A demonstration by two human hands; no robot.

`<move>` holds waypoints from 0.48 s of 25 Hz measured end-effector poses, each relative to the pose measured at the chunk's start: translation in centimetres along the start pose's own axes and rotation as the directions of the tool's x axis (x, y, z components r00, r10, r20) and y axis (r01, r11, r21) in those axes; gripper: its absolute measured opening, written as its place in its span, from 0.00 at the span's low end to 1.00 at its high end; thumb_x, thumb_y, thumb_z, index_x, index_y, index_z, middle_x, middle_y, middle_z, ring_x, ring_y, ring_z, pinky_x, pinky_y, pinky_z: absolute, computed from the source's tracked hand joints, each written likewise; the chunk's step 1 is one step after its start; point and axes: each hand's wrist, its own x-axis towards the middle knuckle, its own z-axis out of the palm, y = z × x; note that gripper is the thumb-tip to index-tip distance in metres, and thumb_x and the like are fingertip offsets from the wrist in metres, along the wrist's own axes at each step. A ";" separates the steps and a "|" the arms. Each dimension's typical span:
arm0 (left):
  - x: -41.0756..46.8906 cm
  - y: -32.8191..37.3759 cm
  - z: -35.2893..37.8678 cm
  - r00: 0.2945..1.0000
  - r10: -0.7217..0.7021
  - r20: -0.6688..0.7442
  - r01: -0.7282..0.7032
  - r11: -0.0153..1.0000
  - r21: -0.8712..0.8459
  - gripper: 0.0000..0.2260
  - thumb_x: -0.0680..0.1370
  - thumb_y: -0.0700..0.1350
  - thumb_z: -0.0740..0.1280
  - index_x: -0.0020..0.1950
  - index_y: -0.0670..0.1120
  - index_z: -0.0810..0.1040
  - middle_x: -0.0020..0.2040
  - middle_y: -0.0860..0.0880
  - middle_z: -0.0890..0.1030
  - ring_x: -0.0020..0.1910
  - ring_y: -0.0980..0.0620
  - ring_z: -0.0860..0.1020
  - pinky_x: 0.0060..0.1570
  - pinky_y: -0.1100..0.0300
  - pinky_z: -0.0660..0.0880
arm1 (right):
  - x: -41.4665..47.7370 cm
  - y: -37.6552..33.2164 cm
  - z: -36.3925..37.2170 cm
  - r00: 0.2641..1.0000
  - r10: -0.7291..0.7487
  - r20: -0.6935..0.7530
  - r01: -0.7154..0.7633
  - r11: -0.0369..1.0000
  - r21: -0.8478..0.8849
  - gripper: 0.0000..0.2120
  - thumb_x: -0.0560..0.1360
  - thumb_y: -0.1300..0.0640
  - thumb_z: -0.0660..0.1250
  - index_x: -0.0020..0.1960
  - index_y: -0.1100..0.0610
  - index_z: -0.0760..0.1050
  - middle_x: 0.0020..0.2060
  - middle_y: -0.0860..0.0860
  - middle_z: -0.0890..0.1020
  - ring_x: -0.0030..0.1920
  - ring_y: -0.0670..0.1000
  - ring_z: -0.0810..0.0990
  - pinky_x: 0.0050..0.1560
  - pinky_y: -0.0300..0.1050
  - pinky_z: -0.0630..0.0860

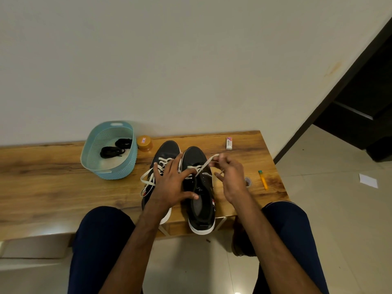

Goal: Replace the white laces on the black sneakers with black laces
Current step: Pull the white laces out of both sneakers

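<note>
Table (53, 183): pair was set at frame centre, toes toward wall. Right sneaker (194, 155) was steadied by left hand (171, 183), fingers spread flat, nothing grasped. Left sneaker (167, 148) was seen laced. Basket (93, 166), centre left: black laces (112, 151) were kept inside. White lace (204, 166) was pinched by right hand (231, 179) and drawn taut toward upper right.

Judged best: lace pulled straight out of eyelet, shoe pressed down, one crossing freed at a time.

Eyelets were hidden under left hand, so remaining crossings could not be counted.

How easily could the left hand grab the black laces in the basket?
Probably yes: the blue basket holding the black laces is open-topped, just left of the sneakers, nothing between. But the left hand rests on them.
</note>
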 end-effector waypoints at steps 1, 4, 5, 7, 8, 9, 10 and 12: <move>0.0 0.0 0.0 1.000 -0.001 -0.004 0.001 1.000 0.002 0.36 0.66 0.71 0.69 0.72 0.65 0.65 0.81 0.50 0.42 0.79 0.44 0.45 0.70 0.30 0.37 | 0.4 -0.6 -0.6 0.999 0.032 -0.020 -0.029 0.991 0.129 0.12 0.83 0.55 0.60 0.45 0.55 0.79 0.41 0.49 0.84 0.45 0.45 0.82 0.50 0.47 0.77; 0.0 -0.1 0.2 1.000 -0.002 -0.001 0.002 1.000 0.028 0.37 0.66 0.73 0.67 0.73 0.65 0.64 0.81 0.49 0.42 0.79 0.43 0.45 0.70 0.30 0.36 | 1.5 -1.7 -2.5 0.992 0.109 -0.067 -0.058 0.849 0.525 0.12 0.83 0.53 0.60 0.44 0.52 0.78 0.44 0.48 0.84 0.53 0.50 0.80 0.60 0.60 0.71; -0.1 -0.1 0.3 1.000 -0.002 0.006 0.002 0.999 0.032 0.37 0.66 0.73 0.67 0.73 0.65 0.64 0.81 0.49 0.41 0.79 0.43 0.45 0.69 0.30 0.35 | 1.7 -1.7 -2.8 0.989 0.125 -0.084 -0.046 0.782 0.622 0.12 0.82 0.52 0.60 0.42 0.52 0.77 0.44 0.49 0.83 0.53 0.50 0.80 0.60 0.60 0.71; -0.1 -0.2 0.4 1.000 -0.003 0.010 0.003 0.999 0.036 0.37 0.66 0.73 0.66 0.73 0.66 0.63 0.81 0.49 0.41 0.79 0.44 0.44 0.69 0.30 0.35 | 1.8 -1.0 -3.1 0.976 0.125 -0.178 -0.029 0.886 0.464 0.12 0.82 0.51 0.62 0.42 0.53 0.77 0.42 0.50 0.83 0.50 0.52 0.81 0.56 0.54 0.74; -0.1 -0.2 0.4 1.000 -0.005 0.004 0.004 1.000 0.029 0.37 0.66 0.73 0.66 0.73 0.66 0.64 0.81 0.49 0.41 0.79 0.44 0.45 0.69 0.30 0.35 | 1.8 -0.4 -3.1 0.969 0.012 -0.246 0.004 0.998 0.066 0.09 0.81 0.52 0.63 0.45 0.54 0.78 0.44 0.50 0.82 0.51 0.53 0.80 0.52 0.50 0.74; -0.1 -0.2 0.4 1.000 -0.005 -0.004 0.005 1.000 0.018 0.37 0.66 0.73 0.67 0.73 0.66 0.64 0.81 0.49 0.41 0.79 0.43 0.45 0.69 0.30 0.35 | 1.8 0.4 -3.1 0.961 -0.142 -0.237 0.033 0.912 -0.409 0.05 0.80 0.53 0.66 0.51 0.54 0.77 0.50 0.51 0.81 0.54 0.54 0.79 0.51 0.47 0.75; -0.1 -0.2 0.4 1.000 -0.004 -0.010 0.005 1.000 0.010 0.36 0.66 0.73 0.67 0.72 0.65 0.64 0.81 0.49 0.42 0.79 0.43 0.45 0.70 0.30 0.35 | 1.7 1.2 -2.9 0.943 -0.300 -0.144 0.087 0.640 -0.764 0.09 0.78 0.55 0.68 0.58 0.55 0.75 0.58 0.53 0.77 0.60 0.55 0.76 0.53 0.47 0.75; -0.1 -0.3 0.4 1.000 -0.004 -0.005 0.004 1.000 0.013 0.38 0.65 0.74 0.65 0.73 0.65 0.64 0.81 0.49 0.41 0.79 0.43 0.45 0.69 0.30 0.35 | 1.3 2.5 -1.8 0.914 -0.385 0.125 0.275 0.365 -0.889 0.18 0.78 0.56 0.68 0.67 0.52 0.70 0.68 0.52 0.70 0.67 0.54 0.69 0.62 0.51 0.73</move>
